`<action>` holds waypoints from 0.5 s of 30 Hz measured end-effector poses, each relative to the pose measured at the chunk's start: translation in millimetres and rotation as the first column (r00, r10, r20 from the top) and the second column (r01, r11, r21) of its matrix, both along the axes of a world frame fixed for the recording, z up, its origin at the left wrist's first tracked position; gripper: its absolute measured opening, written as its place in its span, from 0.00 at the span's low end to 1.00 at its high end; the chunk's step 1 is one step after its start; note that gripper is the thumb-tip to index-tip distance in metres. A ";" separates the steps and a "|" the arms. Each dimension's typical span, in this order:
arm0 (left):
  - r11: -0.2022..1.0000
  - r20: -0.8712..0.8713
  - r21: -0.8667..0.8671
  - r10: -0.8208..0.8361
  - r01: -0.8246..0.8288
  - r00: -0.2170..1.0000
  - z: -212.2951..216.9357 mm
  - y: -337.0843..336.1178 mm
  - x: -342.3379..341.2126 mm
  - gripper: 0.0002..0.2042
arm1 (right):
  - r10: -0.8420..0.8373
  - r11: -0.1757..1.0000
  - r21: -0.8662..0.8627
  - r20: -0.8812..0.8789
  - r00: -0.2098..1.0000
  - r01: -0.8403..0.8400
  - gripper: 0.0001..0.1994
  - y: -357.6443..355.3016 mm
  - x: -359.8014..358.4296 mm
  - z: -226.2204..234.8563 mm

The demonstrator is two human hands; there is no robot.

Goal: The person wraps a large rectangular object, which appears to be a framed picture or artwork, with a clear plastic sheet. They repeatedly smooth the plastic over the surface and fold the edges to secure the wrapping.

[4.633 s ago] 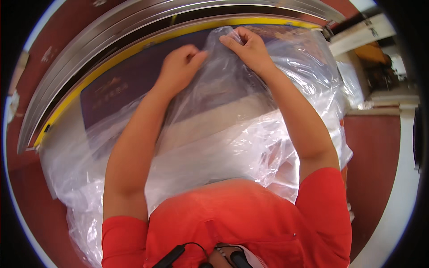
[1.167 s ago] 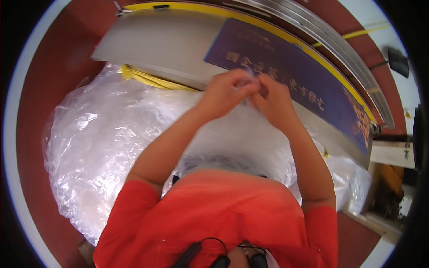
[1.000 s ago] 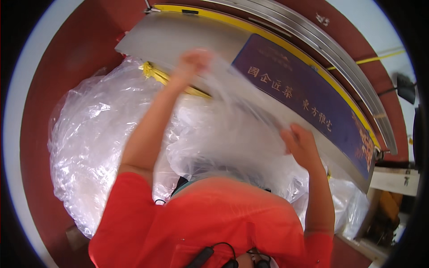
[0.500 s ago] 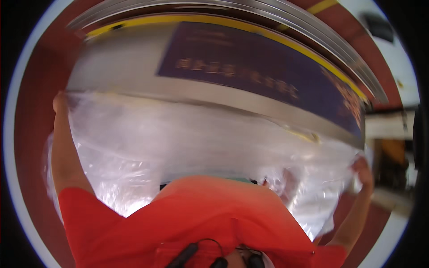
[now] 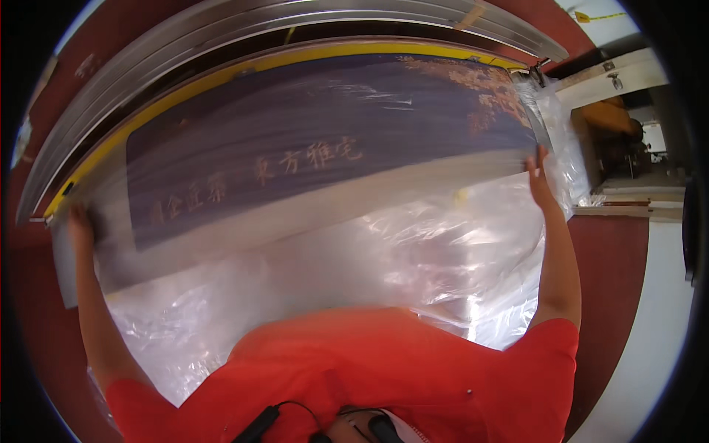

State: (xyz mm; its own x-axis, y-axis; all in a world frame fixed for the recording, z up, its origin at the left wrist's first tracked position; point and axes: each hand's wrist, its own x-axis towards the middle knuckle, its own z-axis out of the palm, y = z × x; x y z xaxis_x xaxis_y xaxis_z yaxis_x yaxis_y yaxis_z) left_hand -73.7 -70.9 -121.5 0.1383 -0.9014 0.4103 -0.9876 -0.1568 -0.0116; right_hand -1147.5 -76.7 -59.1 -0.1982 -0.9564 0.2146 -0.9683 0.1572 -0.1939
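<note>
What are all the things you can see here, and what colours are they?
Clear, wrinkled plastic film: count unclear, see-through, across the middle
Flat grey worktop: one, grey, under the film
Rectangular printed panel: one, blue-purple with gold marks, on the worktop
Long narrow strip: one, yellow, along the worktop's far edge
Long metal rails: count unclear, silver, top
White panel with metal latch: one, white, upper right
Floor: one, red-brown, around the sides
Shirt: one, red, bottom
Left hand: one, bare, left
Right hand: one, bare, right
</note>
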 end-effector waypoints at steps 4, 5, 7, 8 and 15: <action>0.985 0.029 0.062 0.160 -0.162 0.987 18.3 17.2 -36.9 0.18 | 0.061 0.997 0.063 -0.279 0.958 -0.045 0.27 -18.7 -31.3 15.4; 0.984 0.073 0.064 0.164 -0.169 0.984 18.5 17.7 -30.6 0.18 | 0.134 0.988 0.108 -0.304 0.943 -0.106 0.29 -32.1 -38.9 12.5; 0.990 0.101 0.097 0.093 -0.103 0.990 26.2 36.7 1.3 0.17 | 0.070 0.974 0.226 -0.150 0.986 -0.035 0.32 -64.1 -51.9 4.3; 0.991 0.076 0.128 0.023 -0.032 0.997 33.6 46.6 17.1 0.17 | -0.083 0.946 0.317 0.011 0.996 0.075 0.34 -87.1 -45.2 7.0; 0.905 -0.058 0.378 0.234 -0.195 0.971 47.0 40.2 -69.7 0.24 | -0.079 0.995 0.098 0.665 0.743 0.018 0.32 -111.7 -64.8 16.1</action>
